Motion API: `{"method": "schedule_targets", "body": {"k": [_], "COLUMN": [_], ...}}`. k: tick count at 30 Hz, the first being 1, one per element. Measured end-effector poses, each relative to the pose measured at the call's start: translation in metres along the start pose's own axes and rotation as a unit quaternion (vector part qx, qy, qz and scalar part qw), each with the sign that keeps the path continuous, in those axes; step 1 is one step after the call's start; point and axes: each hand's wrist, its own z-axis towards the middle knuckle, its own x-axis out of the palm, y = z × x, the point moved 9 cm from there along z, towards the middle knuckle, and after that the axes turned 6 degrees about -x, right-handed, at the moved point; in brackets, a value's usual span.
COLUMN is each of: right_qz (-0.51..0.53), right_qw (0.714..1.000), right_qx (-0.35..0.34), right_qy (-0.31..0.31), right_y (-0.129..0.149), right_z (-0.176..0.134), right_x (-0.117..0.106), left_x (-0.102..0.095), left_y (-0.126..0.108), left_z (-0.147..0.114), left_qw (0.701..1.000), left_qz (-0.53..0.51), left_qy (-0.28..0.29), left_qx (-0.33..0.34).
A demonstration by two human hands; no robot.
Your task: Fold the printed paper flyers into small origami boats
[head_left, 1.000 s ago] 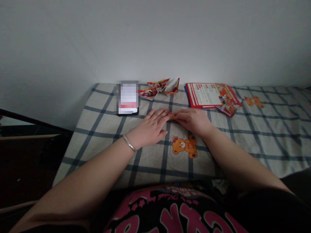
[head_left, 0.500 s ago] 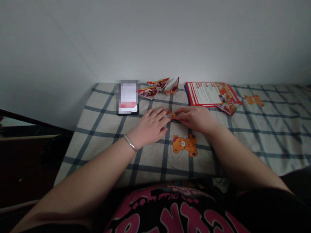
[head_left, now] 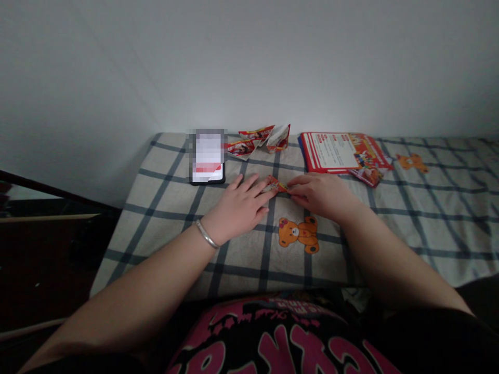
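Observation:
A small folded piece of red printed paper [head_left: 277,185] lies on the checked cloth between my hands. My left hand [head_left: 244,205] rests flat with its fingers spread, the index fingertip pressing the paper's left end. At the paper's right end, my right hand [head_left: 322,193] has thumb and fingers pinched together on its edge, which they partly hide. Beyond the hands, several folded red-and-white paper pieces [head_left: 245,148] stand near the wall.
A phone [head_left: 208,156] with a blurred screen lies at the back left. A stack of red-and-white leaflets [head_left: 331,153] sits at the back right, with a folded paper piece [head_left: 367,175] at its front corner. The plaid tablecloth [head_left: 234,259] ends at the wall [head_left: 249,62].
My right hand has shifted slightly right along the paper, so more of the paper shows between the hands. My left hand stays nearly in place. The whole view has moved a little.

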Motion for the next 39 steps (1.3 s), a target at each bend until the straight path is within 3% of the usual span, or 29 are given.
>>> {"method": "schedule_targets", "body": {"k": [7, 13, 25, 33, 39], "right_qz": [0.029, -0.011, -0.011, 0.004, 0.033], "right_qw": [0.999, 1.000, 0.999, 0.999, 0.997], "right_qx": [-0.021, 0.002, 0.030, 0.031, 0.031], "right_qy": [-0.022, -0.019, -0.026, -0.023, -0.061], "right_y": [0.002, 0.010, 0.011, 0.009, 0.006], "right_z": [0.001, 0.007, 0.008, 0.008, 0.008], "right_x": [0.001, 0.000, 0.000, 0.000, 0.000], "left_x": [0.005, 0.009, -0.022, -0.022, -0.020], "left_y": [0.002, 0.001, -0.004, 0.004, 0.010], "left_z": [0.002, 0.000, -0.003, 0.000, 0.000], "left_qw": [1.000, 0.999, 0.999, 0.998, 0.998], "left_qz": [-0.010, -0.006, 0.029, 0.042, 0.021], "left_qy": [0.015, 0.028, -0.019, 0.003, 0.022], "left_qx": [0.000, 0.018, 0.000, -0.040, -0.056]}}
